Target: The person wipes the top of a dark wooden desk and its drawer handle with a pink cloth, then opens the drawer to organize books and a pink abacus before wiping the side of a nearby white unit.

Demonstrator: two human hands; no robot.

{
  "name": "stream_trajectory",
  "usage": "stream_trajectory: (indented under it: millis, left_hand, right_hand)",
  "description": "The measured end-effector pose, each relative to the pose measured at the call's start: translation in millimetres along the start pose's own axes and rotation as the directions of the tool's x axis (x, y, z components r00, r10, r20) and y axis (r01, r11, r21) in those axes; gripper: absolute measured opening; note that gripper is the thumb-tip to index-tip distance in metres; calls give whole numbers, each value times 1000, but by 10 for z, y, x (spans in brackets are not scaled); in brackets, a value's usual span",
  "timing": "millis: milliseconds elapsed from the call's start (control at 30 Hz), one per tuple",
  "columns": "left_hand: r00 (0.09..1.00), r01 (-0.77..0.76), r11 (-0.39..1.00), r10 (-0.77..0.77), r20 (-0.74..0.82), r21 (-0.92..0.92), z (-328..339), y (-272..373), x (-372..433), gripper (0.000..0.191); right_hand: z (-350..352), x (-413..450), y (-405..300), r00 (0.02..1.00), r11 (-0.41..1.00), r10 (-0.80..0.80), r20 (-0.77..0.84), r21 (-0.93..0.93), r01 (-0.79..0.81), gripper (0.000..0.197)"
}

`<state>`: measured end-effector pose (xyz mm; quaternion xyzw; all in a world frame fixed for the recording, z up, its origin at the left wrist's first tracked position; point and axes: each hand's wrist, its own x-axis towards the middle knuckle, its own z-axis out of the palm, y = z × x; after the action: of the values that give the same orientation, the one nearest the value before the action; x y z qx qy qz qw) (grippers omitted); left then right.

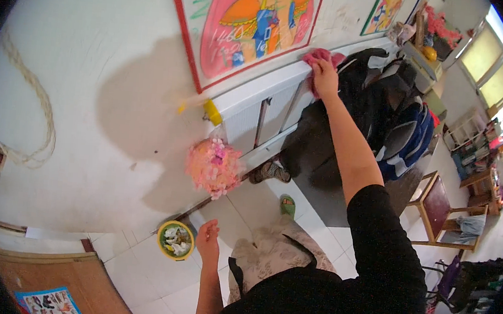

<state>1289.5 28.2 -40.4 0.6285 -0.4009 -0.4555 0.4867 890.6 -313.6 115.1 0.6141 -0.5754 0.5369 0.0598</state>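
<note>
My right hand (324, 77) is stretched out and presses a pink cloth (322, 55) on the top ledge of a white panelled unit (258, 85) along the wall. Part of the cloth hangs down over the unit's front edge. Black garments or bags (355, 103) lie heaped just beside that hand. My left hand (209, 238) hangs low with loosely bent fingers and nothing in it. Near it on the tiled floor is a round yellow-rimmed bin (193, 247) holding crumpled white waste (177, 240).
Pink artificial flowers (214, 167) hang at the unit's near end, below a yellow object (213, 112). A red-framed picture (192, 62) is above the ledge. A braided cord (43, 98) hangs at left. Wooden chair (438, 207) and brown wooden furniture (57, 270) stand on either side.
</note>
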Motion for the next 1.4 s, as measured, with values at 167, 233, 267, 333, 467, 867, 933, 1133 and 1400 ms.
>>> stream_trajectory:
  millis: [167, 233, 267, 333, 467, 867, 933, 1133, 1400]
  left_hand:
    - [976, -215, 973, 212, 42, 87, 803, 1020, 412, 12]
    - [790, -613, 752, 585, 185, 242, 1152, 1375, 733, 13]
    - [785, -620, 748, 587, 198, 239, 1333, 1613, 895, 13]
    - [496, -844, 385, 827, 265, 374, 1647, 2107, 1211, 18]
    - [419, -878, 337, 884, 205, 340, 2201, 2576, 1692, 22]
    - [453, -709, 181, 858, 243, 682, 2462, 2505, 2160, 19]
    - [504, -708, 204, 816, 282, 676, 2474, 2499, 2143, 17]
    - [442, -753, 132, 828, 346, 645, 2477, 2486, 2094, 22]
    - [449, -754, 87, 791, 415, 651, 2490, 2487, 2083, 25]
  right_hand:
    - [307, -529, -355, 998, 996, 7, 66, 90, -13, 7]
    - [280, -756, -735, 927, 915, -361, 102, 232, 331, 23]
    - [152, -727, -745, 927, 921, -294, 231, 328, 210, 27]
    - [2, -503, -397, 948, 937, -226, 223, 317, 149, 29]
    - [-370, 346, 930, 1000, 1000, -23, 12, 3, 23, 28]
    - [18, 263, 676, 907, 991, 132, -400, 20, -135, 17]
    - [396, -406, 241, 852, 871, 466, -237, 289, -396, 44]
    - [1260, -1074, 489, 866, 883, 447, -222, 262, -389, 58]
    - [1658, -1712, 1063, 62, -304, 943, 328, 920, -247, 64]
